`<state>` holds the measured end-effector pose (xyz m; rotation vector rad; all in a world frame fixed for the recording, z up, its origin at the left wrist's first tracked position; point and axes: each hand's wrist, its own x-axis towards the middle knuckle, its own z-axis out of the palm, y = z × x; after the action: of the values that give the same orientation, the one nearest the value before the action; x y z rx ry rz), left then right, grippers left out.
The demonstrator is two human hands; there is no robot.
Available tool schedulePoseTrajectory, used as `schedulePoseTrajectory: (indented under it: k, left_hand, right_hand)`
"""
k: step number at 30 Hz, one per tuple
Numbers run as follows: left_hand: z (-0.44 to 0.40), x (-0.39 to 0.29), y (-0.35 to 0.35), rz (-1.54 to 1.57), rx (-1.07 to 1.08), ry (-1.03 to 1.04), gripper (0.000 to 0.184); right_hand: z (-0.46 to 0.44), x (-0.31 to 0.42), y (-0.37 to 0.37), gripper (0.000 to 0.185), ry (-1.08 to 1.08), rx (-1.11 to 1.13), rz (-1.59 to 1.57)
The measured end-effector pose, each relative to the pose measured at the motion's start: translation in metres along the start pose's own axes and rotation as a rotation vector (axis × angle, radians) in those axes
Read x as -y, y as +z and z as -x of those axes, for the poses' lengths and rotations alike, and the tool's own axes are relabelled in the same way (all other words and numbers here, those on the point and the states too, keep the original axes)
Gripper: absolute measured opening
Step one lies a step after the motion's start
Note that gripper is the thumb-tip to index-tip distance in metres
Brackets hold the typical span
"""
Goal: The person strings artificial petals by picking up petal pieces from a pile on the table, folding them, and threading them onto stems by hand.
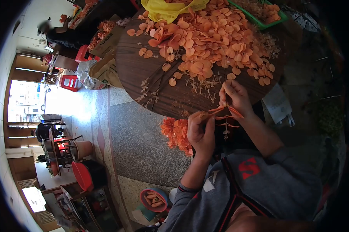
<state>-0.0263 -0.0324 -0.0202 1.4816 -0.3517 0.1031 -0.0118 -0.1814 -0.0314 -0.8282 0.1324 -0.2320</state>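
Close together at the table's near edge, both my hands work on a thin artificial stem (226,133) with orange leaves on it. My left hand (201,133) is closed, thumb and fingers pinching several orange leaves (217,110). Slightly higher, my right hand (237,97) is closed around the upper part of the stem, whose thin tip points up over the table. Small bare sprigs show at the stem's lower end. Beside my left hand is a bunch of orange leaves (176,133); what supports it is hidden.
A large pile of loose orange leaves (205,46) covers much of the round wooden table (132,69), with bare sprigs (147,94) nearby. A yellow bag (170,9) and green tray (265,24) lie beyond. A basin (154,200) stands on the floor. Another person (64,34) is far left.
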Motion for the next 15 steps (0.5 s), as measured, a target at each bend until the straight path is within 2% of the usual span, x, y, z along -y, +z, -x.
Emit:
schedulePoseTrajectory:
  k: [5,8,11,15]
  left_hand:
    - [0.0012,0.0007,0.0027,-0.043,-0.033,0.064,0.017]
    - [0.0014,-0.0023,0.0009,-0.052,0.045,0.002,0.015]
    - [-0.0026,-0.0029,0.0008,0.002,0.146,0.035,0.015]
    - [-0.0044,-0.0060,0.0018,0.016,0.236,-0.061,0.020]
  right_hand:
    - [-0.0004,-0.0009,-0.0006,0.019,0.005,-0.009,-0.012]
    - [0.0001,0.0006,0.0008,0.019,0.009,-0.010,0.001]
    - [0.0002,-0.0004,-0.0003,0.019,-0.025,-0.003,0.064]
    - [0.0022,0.0024,0.0030,0.018,-0.059,0.004,0.168]
